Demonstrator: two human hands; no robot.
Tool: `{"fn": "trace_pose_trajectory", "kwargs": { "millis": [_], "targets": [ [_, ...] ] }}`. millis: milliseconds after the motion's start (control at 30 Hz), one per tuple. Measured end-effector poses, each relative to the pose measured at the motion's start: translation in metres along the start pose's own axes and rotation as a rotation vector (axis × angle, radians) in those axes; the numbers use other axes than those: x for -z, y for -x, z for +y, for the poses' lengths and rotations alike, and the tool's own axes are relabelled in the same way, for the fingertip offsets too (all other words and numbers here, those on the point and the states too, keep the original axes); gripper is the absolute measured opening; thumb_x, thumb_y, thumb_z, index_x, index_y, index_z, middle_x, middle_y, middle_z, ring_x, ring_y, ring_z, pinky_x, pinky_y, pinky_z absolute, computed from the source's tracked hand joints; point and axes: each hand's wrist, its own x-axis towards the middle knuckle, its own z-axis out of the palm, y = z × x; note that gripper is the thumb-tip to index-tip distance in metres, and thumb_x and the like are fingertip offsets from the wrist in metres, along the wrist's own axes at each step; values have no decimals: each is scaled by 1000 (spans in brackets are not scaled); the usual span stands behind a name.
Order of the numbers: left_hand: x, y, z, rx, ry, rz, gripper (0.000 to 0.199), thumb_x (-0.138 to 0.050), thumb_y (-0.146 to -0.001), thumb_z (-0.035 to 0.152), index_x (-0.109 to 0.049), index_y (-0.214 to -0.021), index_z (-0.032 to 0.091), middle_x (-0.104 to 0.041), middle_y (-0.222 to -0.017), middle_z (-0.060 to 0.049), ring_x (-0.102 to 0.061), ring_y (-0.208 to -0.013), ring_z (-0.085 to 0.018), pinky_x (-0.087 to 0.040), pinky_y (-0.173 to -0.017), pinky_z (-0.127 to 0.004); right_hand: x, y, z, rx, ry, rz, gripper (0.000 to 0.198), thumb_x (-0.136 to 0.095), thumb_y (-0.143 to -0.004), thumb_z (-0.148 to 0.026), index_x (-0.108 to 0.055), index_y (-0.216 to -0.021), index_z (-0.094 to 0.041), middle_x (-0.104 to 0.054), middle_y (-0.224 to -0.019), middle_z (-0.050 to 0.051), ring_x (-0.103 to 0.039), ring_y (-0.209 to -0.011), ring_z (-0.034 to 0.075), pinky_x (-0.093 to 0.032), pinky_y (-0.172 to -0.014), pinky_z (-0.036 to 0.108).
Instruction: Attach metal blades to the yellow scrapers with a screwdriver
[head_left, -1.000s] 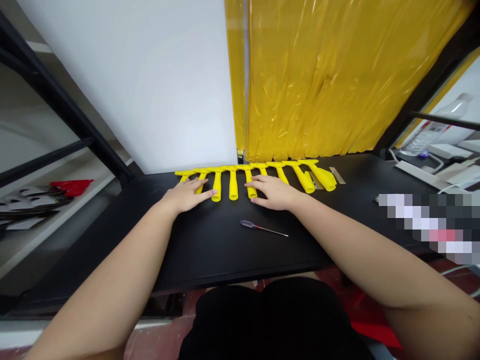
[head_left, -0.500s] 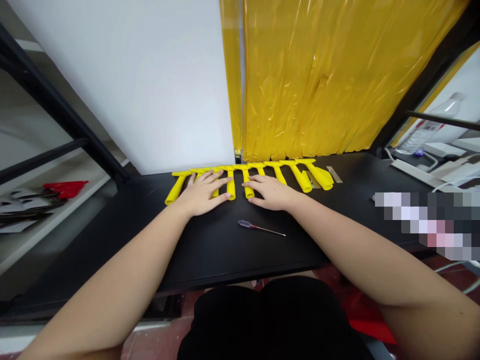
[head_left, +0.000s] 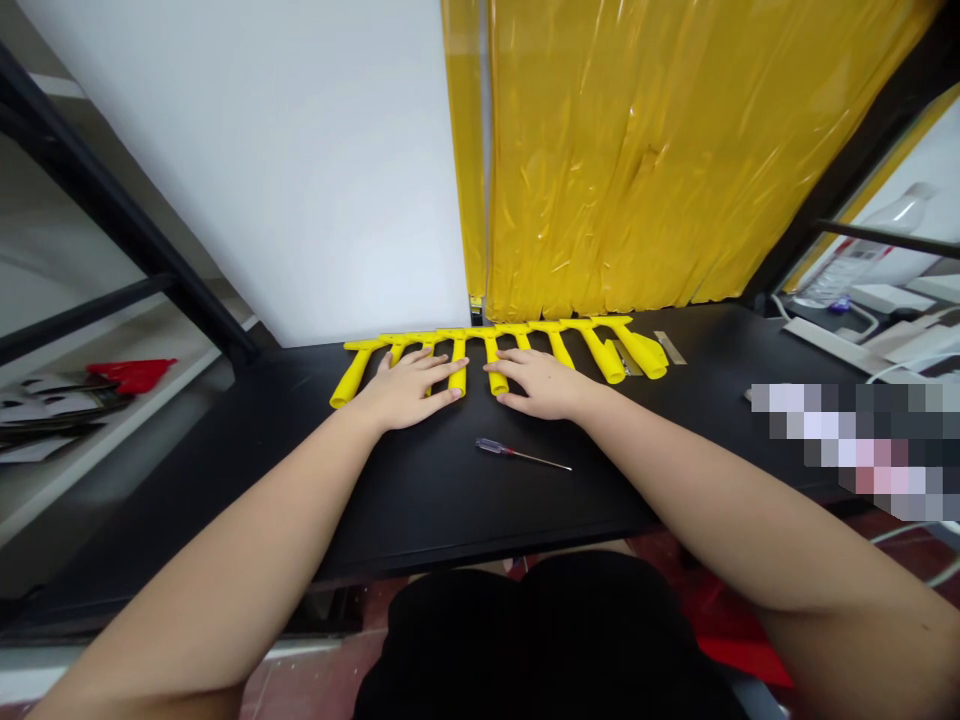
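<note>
Several yellow T-shaped plastic handles [head_left: 349,382] lie side by side along the back of the black table, their hollow round ends toward me. My left hand [head_left: 409,392] rests palm down with spread fingers over those left of centre, its index finger and thumb touching one upright yellow handle [head_left: 457,366]. Just right of it, the fingertips of my right hand [head_left: 543,385] touch another yellow handle [head_left: 494,362]; the hand is open and flat. Neither hand grips anything. In front of them lies a screwdriver [head_left: 523,455] with a clear handle, its tip pointing right.
Thin metal plates [head_left: 670,347] lie by the rightmost handles. Behind stand a white panel [head_left: 300,180] and a yellow plastic-covered panel [head_left: 637,160]. A plastic bottle [head_left: 855,250] and white boxes are at right. The black frame [head_left: 142,210] borders a shelf with a red bag [head_left: 131,377].
The fingers of my left hand have drawn slightly back toward me, and the handle at its index finger has shifted a little left. My right hand stays in place.
</note>
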Motion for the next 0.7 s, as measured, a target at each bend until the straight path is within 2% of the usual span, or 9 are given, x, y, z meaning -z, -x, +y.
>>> {"fn": "trace_pose_trajectory", "kwargs": {
  "millis": [233,700],
  "targets": [
    [-3,-2,-5,-2,-6,-7,67,-29,-100,80,-34,-163,54,-40,-171,6,-24,-163,-38,-13,-124,-78,-1,0,-1,-16,8,-2,58,-58,-102,-43,-56,-155,-21,-53,-160,17,-53,-145,38,-43,-120,59],
    [3,1,-1,20,-27,-31,68,-30,-101,79,-35,-163,53,-47,-168,1,-24,-163,-39,-12,-123,-78,1,1,-3,-24,13,-19,58,-58,-103,-42,-54,-157,-21,-49,-164,17,-50,-149,37,-40,-122,59]
  ]
}}
